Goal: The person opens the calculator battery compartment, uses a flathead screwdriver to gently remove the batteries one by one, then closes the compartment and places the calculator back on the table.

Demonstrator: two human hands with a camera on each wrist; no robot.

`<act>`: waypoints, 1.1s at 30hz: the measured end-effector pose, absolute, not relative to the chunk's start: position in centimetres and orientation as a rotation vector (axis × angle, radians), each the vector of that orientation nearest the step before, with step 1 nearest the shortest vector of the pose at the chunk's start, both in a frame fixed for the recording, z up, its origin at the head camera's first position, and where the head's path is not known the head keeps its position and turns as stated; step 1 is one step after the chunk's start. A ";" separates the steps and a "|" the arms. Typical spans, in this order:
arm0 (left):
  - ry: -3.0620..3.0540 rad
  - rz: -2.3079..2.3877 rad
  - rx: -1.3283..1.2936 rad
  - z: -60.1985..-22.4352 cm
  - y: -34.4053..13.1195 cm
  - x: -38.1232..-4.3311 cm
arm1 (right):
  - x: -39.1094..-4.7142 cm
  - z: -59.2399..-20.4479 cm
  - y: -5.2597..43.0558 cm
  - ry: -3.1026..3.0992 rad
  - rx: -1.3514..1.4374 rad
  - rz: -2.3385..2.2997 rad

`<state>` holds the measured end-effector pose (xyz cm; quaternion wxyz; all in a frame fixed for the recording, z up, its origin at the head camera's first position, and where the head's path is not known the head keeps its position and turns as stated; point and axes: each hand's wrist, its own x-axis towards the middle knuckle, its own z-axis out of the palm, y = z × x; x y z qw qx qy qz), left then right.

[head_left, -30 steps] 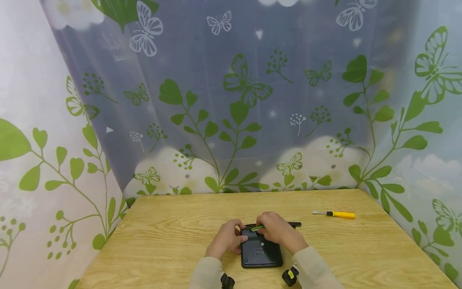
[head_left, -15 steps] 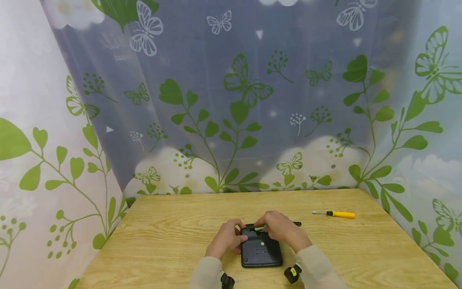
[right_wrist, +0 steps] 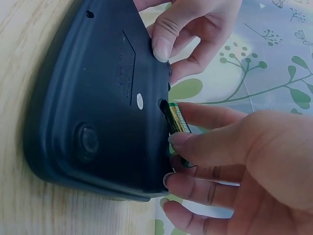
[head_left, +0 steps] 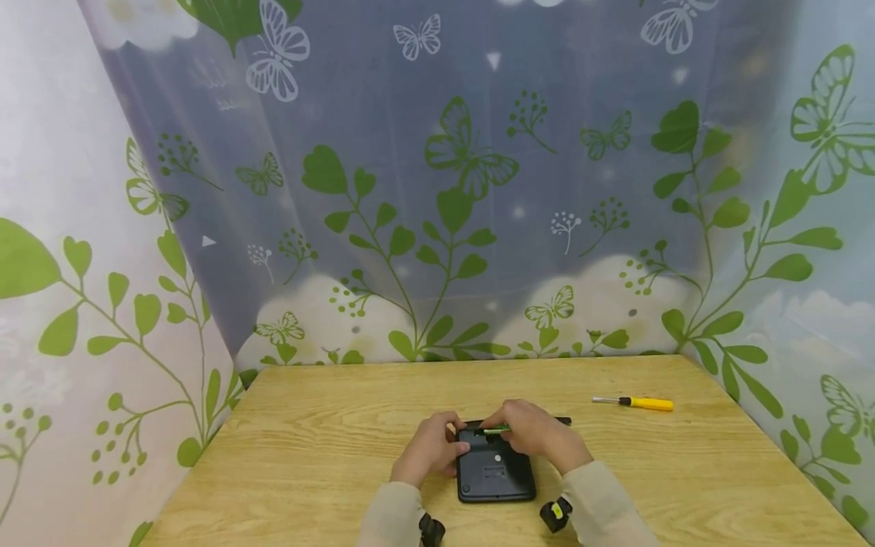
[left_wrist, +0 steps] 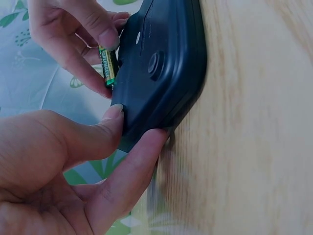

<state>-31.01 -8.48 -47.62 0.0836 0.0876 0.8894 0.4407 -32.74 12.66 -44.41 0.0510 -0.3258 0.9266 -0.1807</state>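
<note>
A black device that looks like a desk calculator (head_left: 495, 475) lies face down on the table, its label and rubber foot (left_wrist: 155, 65) showing. My left hand (head_left: 425, 450) grips its far left corner, thumb on the underside and a finger along the side. Between the thumb and fingers of my right hand (head_left: 536, 434) is a green and gold battery (right_wrist: 177, 120), pinched at the battery opening by the device's far edge. In the left wrist view one battery end (left_wrist: 108, 81) points at that edge. My right fingers hide much of the opening, so how deep the battery sits is unclear.
A screwdriver (head_left: 645, 403) with a yellow handle lies at the right back of the wooden table (head_left: 328, 425). A thin black piece (head_left: 563, 421) sticks out beyond my right hand. A patterned curtain (head_left: 383, 251) hangs behind the table.
My right hand has shifted slightly to the right with the battery, which has turned from slanting to nearly parallel with the device's far edge. My left hand keeps its grip.
</note>
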 end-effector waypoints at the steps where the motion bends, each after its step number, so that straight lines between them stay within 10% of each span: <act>1: 2.656 1.316 0.263 -47.6 -8.5 -31.0 | -32.7 -44.4 12.7 2.823 -0.995 -0.552; 33: 2.653 1.315 0.258 -47.6 -8.5 -31.0 | -32.4 -42.7 13.3 2.789 -1.073 -0.625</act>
